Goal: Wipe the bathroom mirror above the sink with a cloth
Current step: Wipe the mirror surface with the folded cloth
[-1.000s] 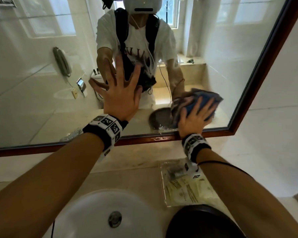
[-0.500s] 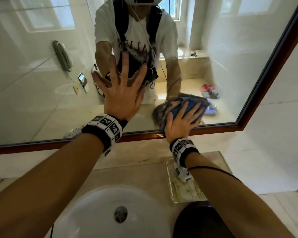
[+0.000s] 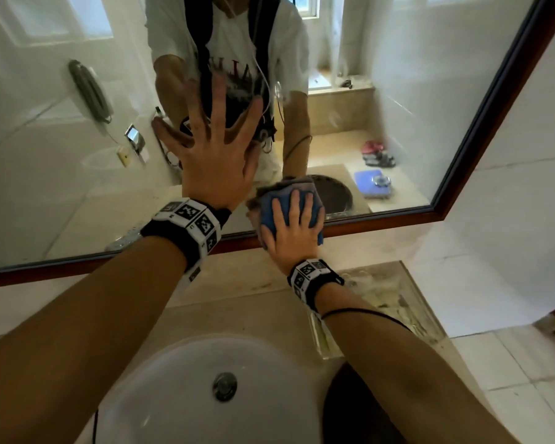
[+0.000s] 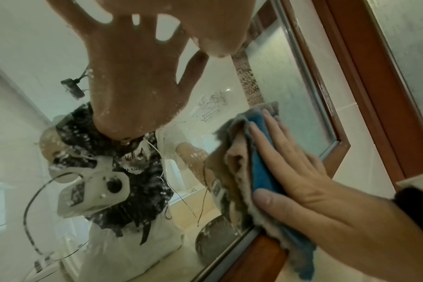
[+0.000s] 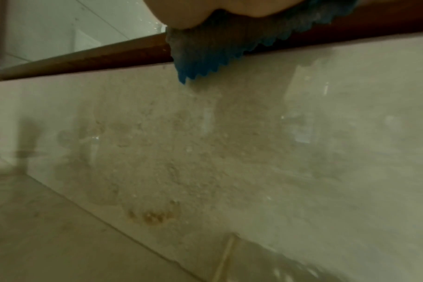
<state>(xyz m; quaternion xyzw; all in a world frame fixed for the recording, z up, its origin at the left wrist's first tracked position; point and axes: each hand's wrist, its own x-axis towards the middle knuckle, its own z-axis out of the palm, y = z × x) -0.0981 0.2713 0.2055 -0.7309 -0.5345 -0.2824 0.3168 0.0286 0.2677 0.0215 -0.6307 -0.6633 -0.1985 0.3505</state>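
Note:
A large mirror [image 3: 398, 100] in a brown wooden frame [image 3: 481, 126] hangs above the sink. My left hand [image 3: 217, 155] lies flat on the glass with its fingers spread. Just to its right, my right hand [image 3: 290, 232] presses a folded blue and tan cloth [image 3: 268, 209] against the mirror's bottom edge with straight fingers. The cloth overlaps the lower frame rail. In the left wrist view the right hand [image 4: 302, 171] covers the cloth [image 4: 261, 171] on the spotted glass. The right wrist view shows the cloth's [image 5: 217, 47] blue hem hanging over the frame.
A white round sink [image 3: 161, 379] with a metal drain sits directly below me in a beige stone counter [image 3: 237, 290]. A clear tray [image 3: 391, 306] lies on the counter at the right. A dark round object [image 3: 359, 418] sits at the counter's front right. White tiled wall flanks the mirror.
My right hand has slid the cloth leftward along the mirror's bottom edge, ending close to the left hand. The left hand stays flat on the glass.

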